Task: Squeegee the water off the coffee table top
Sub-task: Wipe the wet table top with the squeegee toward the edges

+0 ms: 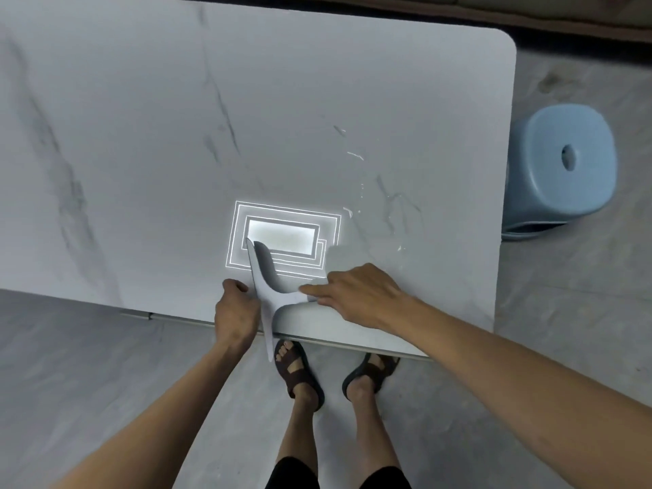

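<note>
Bench top (141, 135): no lettering I can read, grey veining only.
Squeegee (263, 287): no brand or number I can make out.
Blue stool (550, 164): no label legible.
Sandals (300, 375): no logo legible.

Flat, dim, greyish indoor light falls from overhead. A ceiling lamp mirrors in the table (141, 135) close to its near edge as glare (282, 238) in nested bright rectangles. A soft dark shadow lies just right of the squeegee (263, 294). Water (354, 155) streaks glint white toward the right edge. Wide-angle distortion bows the table's edges, and detail is slightly soft throughout.
</note>
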{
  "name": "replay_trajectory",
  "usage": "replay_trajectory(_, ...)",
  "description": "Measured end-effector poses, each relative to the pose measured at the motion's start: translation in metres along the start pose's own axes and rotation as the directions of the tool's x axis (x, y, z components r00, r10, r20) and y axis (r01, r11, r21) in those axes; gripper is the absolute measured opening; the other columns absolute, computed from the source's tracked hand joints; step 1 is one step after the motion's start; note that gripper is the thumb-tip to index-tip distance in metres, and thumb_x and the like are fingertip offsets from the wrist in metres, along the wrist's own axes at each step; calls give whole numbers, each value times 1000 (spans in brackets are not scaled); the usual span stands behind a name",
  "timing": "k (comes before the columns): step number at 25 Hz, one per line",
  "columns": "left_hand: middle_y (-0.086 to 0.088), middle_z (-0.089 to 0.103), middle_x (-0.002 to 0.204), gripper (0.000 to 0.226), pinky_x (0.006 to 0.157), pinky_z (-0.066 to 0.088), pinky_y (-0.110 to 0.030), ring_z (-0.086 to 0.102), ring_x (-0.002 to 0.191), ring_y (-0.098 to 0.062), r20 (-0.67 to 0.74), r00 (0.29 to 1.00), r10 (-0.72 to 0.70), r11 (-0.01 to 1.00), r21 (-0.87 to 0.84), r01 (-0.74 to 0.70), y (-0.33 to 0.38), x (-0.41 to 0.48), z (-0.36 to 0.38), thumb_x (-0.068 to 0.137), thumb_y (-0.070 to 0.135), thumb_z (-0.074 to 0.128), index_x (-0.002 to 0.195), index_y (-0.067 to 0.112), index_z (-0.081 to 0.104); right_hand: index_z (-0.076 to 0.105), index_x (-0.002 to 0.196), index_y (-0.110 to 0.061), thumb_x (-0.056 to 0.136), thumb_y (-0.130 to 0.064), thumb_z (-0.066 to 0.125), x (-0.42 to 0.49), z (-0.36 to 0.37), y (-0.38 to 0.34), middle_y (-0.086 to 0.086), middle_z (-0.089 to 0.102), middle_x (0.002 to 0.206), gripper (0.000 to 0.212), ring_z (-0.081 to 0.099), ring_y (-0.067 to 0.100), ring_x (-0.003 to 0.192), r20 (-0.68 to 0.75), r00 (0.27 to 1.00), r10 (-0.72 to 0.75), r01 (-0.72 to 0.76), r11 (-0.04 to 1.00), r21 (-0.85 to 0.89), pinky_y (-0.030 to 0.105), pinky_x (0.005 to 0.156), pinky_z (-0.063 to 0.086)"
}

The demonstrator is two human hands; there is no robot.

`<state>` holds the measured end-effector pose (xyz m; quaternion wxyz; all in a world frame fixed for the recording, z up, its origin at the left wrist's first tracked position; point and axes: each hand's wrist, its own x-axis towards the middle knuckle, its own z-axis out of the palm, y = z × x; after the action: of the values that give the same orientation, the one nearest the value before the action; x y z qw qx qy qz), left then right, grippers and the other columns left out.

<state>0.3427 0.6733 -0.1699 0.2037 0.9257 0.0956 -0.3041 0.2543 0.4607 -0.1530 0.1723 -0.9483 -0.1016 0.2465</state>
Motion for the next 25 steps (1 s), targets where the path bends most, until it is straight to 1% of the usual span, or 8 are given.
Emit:
replay_trajectory(3,-4,53,78,15,68,49,-39,58,77,-31,42,999,-21,1000,4,20,-5,7,-3,86,13,45,100,15,42,37,140,-46,103,-42,27,22,-3,6,1,63,94,39,62,29,79,-58,998,14,-17,999,-49,32,57,32)
replay_trajectory(5,-3,52,78,20,62,46,-35,55,72,-25,86,996,-16,1000,14,15,-1,5,0,84,9,44,103,14,42,41,136,-48,102,-43,30,9,-7,29,0,64,93,36,64,28,81,-113,990,83,-86,996,-20,32,58,39)
replay_trajectory(8,-4,53,80,25,54,40,-30,53,71,-22,154,988,2,1000,15,-4,13,-3,9,84,6,45,108,12,43,38,136,-51,101,-45,30,-37,-17,76,-2,62,90,36,63,25,80,-124,959,253,-250,967,39,35,64,48)
replay_trajectory(13,-4,54,81,25,53,39,-29,53,70,-21,270,962,48,998,37,-60,44,-18,25,87,10,45,111,13,41,40,139,-48,99,-46,31,-130,-15,130,-2,64,84,41,63,24,74,-185,864,468,-472,881,25,31,55,41)
replay_trajectory(16,-1,56,83,19,55,41,-29,53,68,-18,236,968,89,996,-19,-87,64,-24,22,90,16,47,109,12,46,43,137,-47,98,-46,30,-163,-25,136,-3,65,80,41,64,23,69,-200,826,527,-536,844,8,34,56,50)
replay_trajectory(18,-2,57,89,18,59,43,-31,53,68,-17,151,985,84,994,-89,-71,72,-23,14,90,20,49,106,11,48,40,137,-49,98,-48,27,-159,-34,123,-3,64,82,41,63,23,68,-179,866,468,-470,882,32,35,57,52)
replay_trajectory(21,1,53,83,18,61,45,-32,54,67,-20,42,999,-26,988,-153,33,62,-16,-3,88,17,48,105,14,46,32,139,-49,101,-48,24,-104,-37,75,-1,62,90,39,62,25,69,-54,987,150,-148,988,30,33,56,46)
replay_trajectory(25,-7,54,87,21,53,38,-29,53,73,-24,-7,978,-209,963,-178,204,16,-3,-30,85,14,46,105,16,41,32,143,-44,103,-42,25,1,-23,-5,4,60,95,41,52,27,66,66,982,-177,179,984,-17,33,54,27)
